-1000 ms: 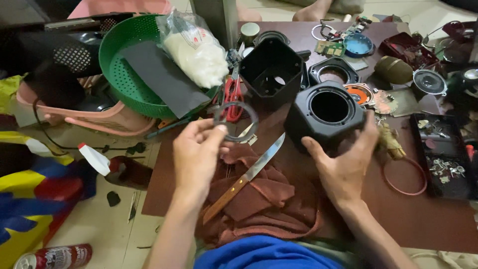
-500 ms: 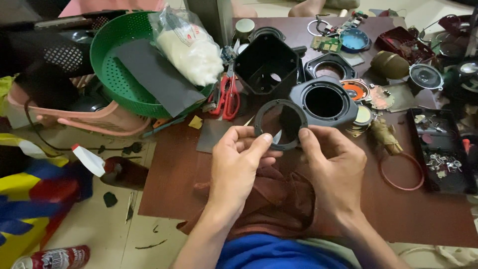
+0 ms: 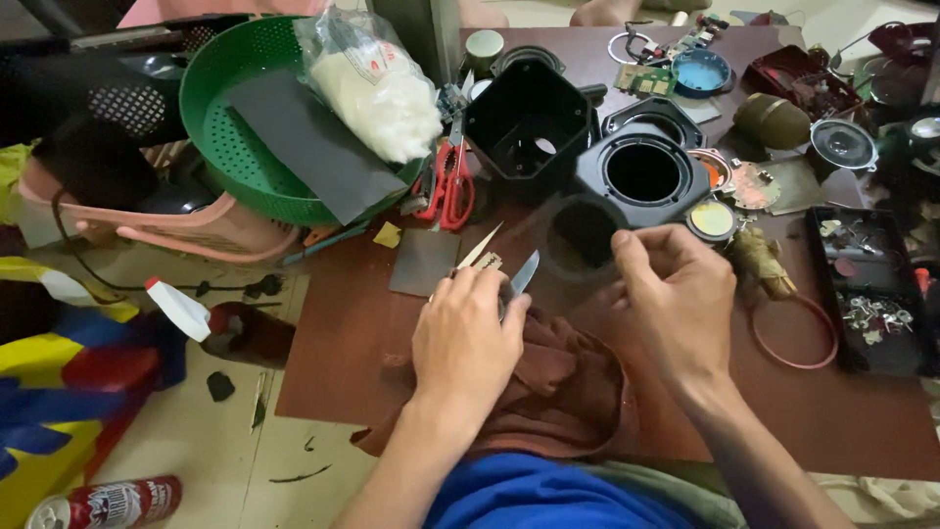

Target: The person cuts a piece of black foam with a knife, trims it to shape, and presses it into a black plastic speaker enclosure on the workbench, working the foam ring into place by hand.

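My left hand (image 3: 468, 338) rests on a brown cloth (image 3: 563, 387) with its fingers curled around a knife (image 3: 525, 271); the grey blade sticks out past the fingertips. My right hand (image 3: 676, 294) pinches a dark ring (image 3: 578, 235), blurred, and holds it just above the brown board (image 3: 352, 323). Right behind the ring sits a black housing with a round hole (image 3: 641, 171), with a black square shell (image 3: 529, 132) to its left.
A green basket (image 3: 230, 157) with a dark sheet and a bag of white material (image 3: 377, 93) stands at the back left. Red scissors (image 3: 450, 191), a red rubber ring (image 3: 795, 333), a black parts tray (image 3: 871, 294) and loose parts surround the hands. A spray can (image 3: 103, 502) lies on the floor.
My left hand let go of the ring, dropped to the cloth and closed on the knife. My right hand alone keeps the ring and has shifted it slightly.
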